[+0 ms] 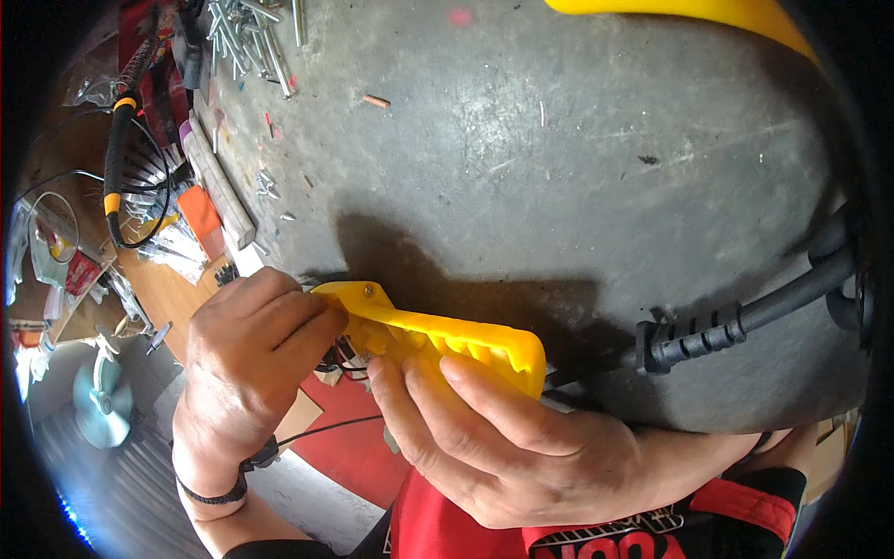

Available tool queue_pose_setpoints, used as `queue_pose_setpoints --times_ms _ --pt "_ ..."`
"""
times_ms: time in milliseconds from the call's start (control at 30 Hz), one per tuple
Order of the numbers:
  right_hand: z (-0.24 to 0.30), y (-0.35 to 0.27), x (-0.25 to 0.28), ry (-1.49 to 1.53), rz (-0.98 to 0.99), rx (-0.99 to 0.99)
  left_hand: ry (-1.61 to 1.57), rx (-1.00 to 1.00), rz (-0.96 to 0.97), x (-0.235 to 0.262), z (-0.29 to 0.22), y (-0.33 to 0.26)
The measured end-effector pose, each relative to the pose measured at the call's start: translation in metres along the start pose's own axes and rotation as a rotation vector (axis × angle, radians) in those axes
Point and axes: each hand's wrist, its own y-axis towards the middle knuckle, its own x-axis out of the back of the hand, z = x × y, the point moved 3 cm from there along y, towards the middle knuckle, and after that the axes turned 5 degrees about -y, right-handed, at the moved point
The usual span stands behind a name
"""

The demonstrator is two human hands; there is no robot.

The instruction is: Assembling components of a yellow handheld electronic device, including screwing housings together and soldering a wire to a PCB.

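Observation:
A yellow plastic handle shell [447, 333], its ribbed hollow side showing, is held at the table's near edge. A screw [369, 290] sits in its left end. My right hand [521, 456] grips the shell from the near side, fingers laid along its hollow. My left hand [256, 340] is closed, its thumb and fingertips pressed together at the shell's left end. What they pinch is hidden. Thin dark wires [348, 361] come out just below those fingertips. Off the shell's right end lies a thick black cable with a ribbed sleeve [694, 337].
Loose screws [247, 42] lie at the table's far left, on the grey tabletop [559, 168]. A soldering iron [119, 149] with a black and yellow handle hangs at left, near a grey bar [219, 182]. A yellow curved part [698, 9] shows at the far right edge. Below left stands a fan [102, 402].

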Motion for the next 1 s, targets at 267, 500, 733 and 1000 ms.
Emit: queue_pose_setpoints --times_ms 267,500,733,1000 --pt "0.000 -0.001 -0.002 -0.009 0.003 0.014 -0.003 -0.012 0.001 0.001 -0.001 0.006" --pt "-0.005 -0.002 0.004 0.007 0.035 0.026 0.003 -0.017 0.043 0.003 -0.003 0.002" --pt "-0.006 -0.001 0.003 0.013 0.040 0.037 0.060 -0.069 0.056 0.006 -0.007 0.008" --pt "-0.005 -0.002 0.003 0.027 0.019 0.036 0.068 -0.077 0.136 0.011 -0.011 0.010"
